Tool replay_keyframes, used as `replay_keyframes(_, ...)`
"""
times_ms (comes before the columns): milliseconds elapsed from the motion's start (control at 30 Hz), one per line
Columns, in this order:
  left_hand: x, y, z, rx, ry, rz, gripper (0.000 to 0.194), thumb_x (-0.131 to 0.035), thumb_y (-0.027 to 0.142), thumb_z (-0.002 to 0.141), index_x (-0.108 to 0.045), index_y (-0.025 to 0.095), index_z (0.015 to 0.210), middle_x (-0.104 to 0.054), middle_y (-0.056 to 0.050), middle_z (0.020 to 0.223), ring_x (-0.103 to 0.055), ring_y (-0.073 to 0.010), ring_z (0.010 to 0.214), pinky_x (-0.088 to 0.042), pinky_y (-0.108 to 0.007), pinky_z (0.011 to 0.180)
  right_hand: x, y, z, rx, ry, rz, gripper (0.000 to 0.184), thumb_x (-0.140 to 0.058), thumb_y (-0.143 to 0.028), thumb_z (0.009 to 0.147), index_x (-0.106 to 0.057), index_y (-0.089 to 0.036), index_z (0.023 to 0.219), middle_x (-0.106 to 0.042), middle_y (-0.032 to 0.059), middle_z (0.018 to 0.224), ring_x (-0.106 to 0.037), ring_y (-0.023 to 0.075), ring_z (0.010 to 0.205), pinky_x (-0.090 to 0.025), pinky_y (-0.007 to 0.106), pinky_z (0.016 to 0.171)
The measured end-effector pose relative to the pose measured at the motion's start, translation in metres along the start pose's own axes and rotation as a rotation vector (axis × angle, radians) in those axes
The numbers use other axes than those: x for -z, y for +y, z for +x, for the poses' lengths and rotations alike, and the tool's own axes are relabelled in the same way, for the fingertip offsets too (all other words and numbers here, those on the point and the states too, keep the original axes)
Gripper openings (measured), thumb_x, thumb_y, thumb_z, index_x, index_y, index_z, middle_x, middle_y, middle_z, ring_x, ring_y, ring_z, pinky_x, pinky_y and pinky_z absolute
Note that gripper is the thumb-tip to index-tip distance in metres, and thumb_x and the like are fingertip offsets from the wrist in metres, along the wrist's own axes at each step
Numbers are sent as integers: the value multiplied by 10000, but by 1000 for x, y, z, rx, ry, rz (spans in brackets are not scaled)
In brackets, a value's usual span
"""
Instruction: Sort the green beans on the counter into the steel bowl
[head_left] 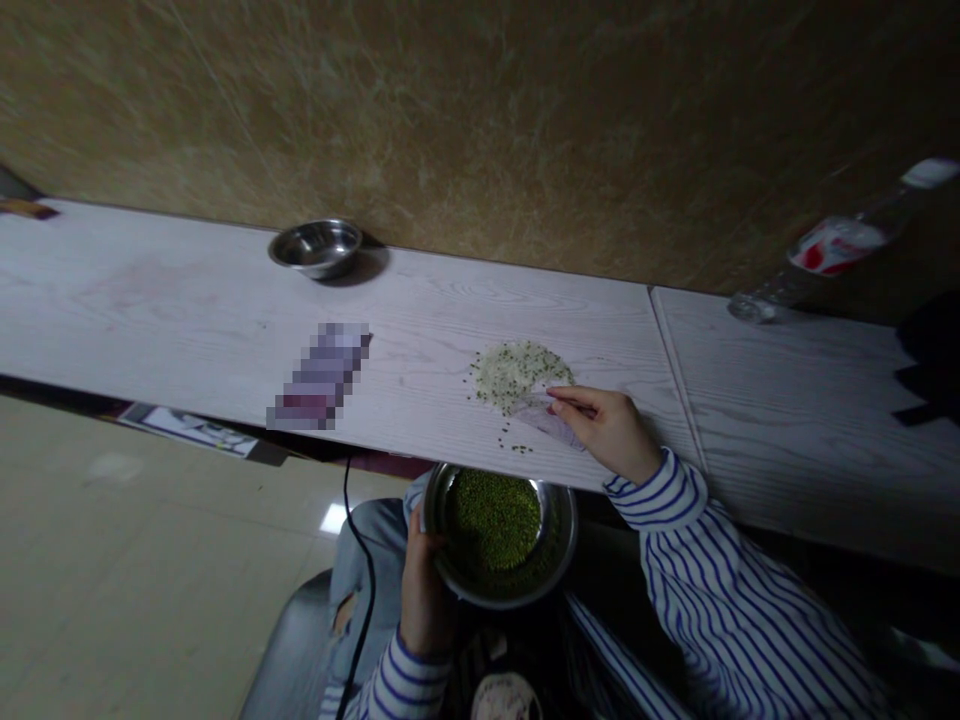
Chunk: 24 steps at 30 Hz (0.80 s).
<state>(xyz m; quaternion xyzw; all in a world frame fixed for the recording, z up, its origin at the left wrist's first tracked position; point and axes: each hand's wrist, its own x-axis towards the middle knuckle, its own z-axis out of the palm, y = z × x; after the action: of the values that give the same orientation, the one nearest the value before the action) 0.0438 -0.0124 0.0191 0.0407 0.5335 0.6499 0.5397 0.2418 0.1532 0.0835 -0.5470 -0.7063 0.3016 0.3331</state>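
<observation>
My left hand [426, 590] grips the left rim of a steel bowl [559, 540], its fingers curled over the edge. Green beans [495, 520], like mung beans, lie inside the bowl, which is just below the table's front edge over my lap. With thumb and fingers pinched together, my right hand [611, 430] holds a thin see-through piece [551, 418], perhaps plastic, flat on the table at the pile's near right edge. White grains [504, 375], like rice, mixed with green beans form this pile. Several loose beans [517, 448] are scattered on its near side.
A second steel bowl [316, 250] stands by the wall at the back left. Nearer the front edge lies a blurred flat object [321, 378]. At the right, a clear bottle [832, 245] with a white cap stands by the wall. A black cable [369, 560] hangs beside my leg.
</observation>
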Motion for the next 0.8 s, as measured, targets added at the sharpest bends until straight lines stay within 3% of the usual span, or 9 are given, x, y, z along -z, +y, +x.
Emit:
replay_keyframes(167,-3,2,-1,9,10,-14,449,-685,258,657,-758,242,1100,-757,-28,1043,-636,-260,1052,-505,-348,896,-4,-6,1,16,-38,-11,243,-670,-171,864,-836,-185,1041,-832,107,1005,-799,260,903,-651,415,852)
replay_keyframes(433,-1,0,0,6,-8,-19,448,-698,289,671,-752,248,1114,-743,-32,1141,-607,-278,1163,-479,-359,974,16,9,-3,-26,42,23,236,-680,-207,849,-838,-190,1023,-836,97,961,-803,255,881,-650,386,852)
replay_keyframes(667,-4,4,-2,2,5,-24,439,-690,270,643,-766,265,1075,-739,-23,1030,-611,-296,1153,-478,-384,995,1,-2,3,-24,10,-9,256,-668,-184,858,-832,-172,1054,-831,114,1007,-799,268,897,-648,422,844)
replay_keyframes(800,-2,1,0,-5,-11,2,450,-697,299,657,-750,263,1102,-738,-29,1063,-600,-312,1196,-459,-406,1036,1,-7,3,-4,-45,-28,254,-673,-199,869,-832,-181,1066,-829,111,1028,-796,271,905,-646,432,848)
